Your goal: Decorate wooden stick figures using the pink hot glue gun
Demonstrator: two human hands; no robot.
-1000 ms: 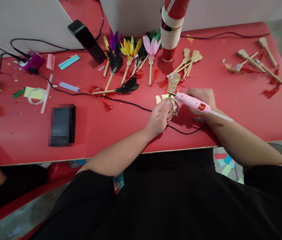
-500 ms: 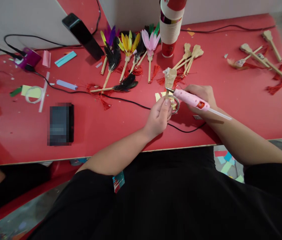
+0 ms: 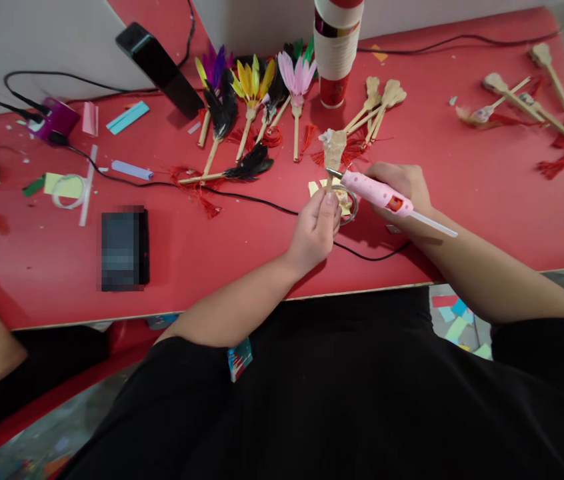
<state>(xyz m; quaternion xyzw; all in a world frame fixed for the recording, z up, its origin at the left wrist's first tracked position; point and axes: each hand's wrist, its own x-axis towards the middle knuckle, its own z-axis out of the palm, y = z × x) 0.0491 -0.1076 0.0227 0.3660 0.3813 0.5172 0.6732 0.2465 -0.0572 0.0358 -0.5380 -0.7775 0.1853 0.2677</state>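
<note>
Evidently for access, left hand (image 3: 316, 225) pinches the wooden stick (image 3: 333, 159), leaving its flared head (image 3: 336, 145) free toward 12 o'clock; right hand (image 3: 403, 185), partly hidden, grips the pink glue gun (image 3: 376, 193), nozzle (image 3: 335, 173) at the stick from 4 o'clock.

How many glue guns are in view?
1: the pink glue gun, held in the right hand near the wooden stick gripped by the left hand. No other shows, though one could be hidden behind the paper cups.
</note>
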